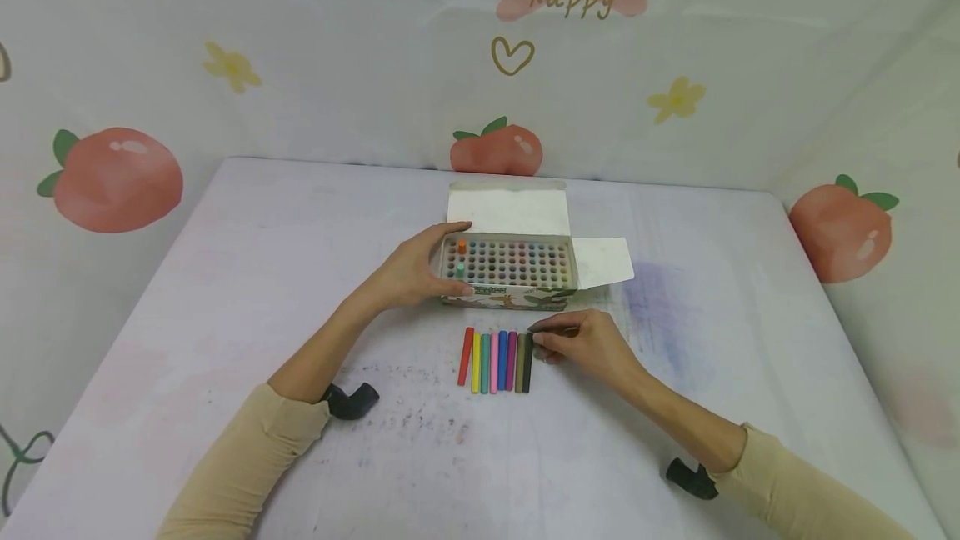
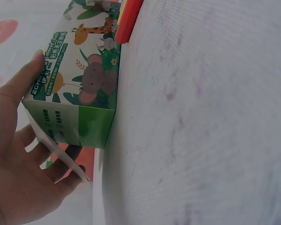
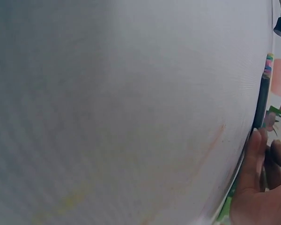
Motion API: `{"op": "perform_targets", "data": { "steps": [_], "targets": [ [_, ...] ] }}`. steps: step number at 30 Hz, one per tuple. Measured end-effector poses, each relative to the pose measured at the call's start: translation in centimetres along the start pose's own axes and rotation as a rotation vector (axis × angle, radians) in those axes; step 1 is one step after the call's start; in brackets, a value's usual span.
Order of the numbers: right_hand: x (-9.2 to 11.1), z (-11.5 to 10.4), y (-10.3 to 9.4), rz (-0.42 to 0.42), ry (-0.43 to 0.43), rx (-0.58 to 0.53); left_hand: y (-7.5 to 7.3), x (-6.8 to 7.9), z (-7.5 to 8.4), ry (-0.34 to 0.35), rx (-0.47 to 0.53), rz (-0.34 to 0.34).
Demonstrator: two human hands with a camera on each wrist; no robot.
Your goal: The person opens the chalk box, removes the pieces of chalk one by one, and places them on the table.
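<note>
A chalk box (image 1: 510, 297) with an animal print stands with its lid folded back. Its holed tray (image 1: 517, 260) bears an orange chalk stick (image 1: 462, 247) and a mint green one (image 1: 460, 270). My left hand (image 1: 411, 270) grips the box's left end, thumb on the printed front (image 2: 91, 61) and other fingers around the side flap (image 2: 61, 152). In front lies a row of several chalk sticks, from red (image 1: 466, 356) at left to black (image 1: 528, 365) at right. My right hand (image 1: 588, 342) pinches the black stick's far end between thumb and index finger.
A white side flap (image 1: 603, 262) sticks out from the box's right. The lid (image 1: 508, 211) leans back toward the patterned backdrop (image 1: 360, 57). Purple smudges (image 1: 656, 307) mark the white table (image 1: 300, 215). Black wrist mounts (image 1: 352, 401) sit at both sleeves.
</note>
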State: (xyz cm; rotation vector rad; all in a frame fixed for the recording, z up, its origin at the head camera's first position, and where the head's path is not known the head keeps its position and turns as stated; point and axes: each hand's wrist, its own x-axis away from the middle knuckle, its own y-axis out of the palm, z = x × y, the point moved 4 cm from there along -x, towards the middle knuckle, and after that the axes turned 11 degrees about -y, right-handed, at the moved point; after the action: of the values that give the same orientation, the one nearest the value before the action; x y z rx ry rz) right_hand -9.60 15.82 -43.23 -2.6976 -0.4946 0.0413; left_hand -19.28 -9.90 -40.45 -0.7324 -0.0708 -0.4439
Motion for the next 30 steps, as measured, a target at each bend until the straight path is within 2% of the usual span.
{"op": "perform_targets", "data": {
  "steps": [7, 14, 30],
  "targets": [
    [-0.3, -0.7, -0.1, -0.003, -0.054, -0.020, -0.1, 0.1, -0.1, -0.008, 0.009, 0.007],
    [-1.1, -2.7, -0.7, -0.015, -0.160, 0.012, -0.2, 0.2, -0.1, -0.002, 0.027, 0.008],
    [-3.4, -6.2, -1.2, 0.013, -0.287, 0.037, -0.1, 0.2, 0.2, 0.013, 0.034, 0.004]
  ]
}}
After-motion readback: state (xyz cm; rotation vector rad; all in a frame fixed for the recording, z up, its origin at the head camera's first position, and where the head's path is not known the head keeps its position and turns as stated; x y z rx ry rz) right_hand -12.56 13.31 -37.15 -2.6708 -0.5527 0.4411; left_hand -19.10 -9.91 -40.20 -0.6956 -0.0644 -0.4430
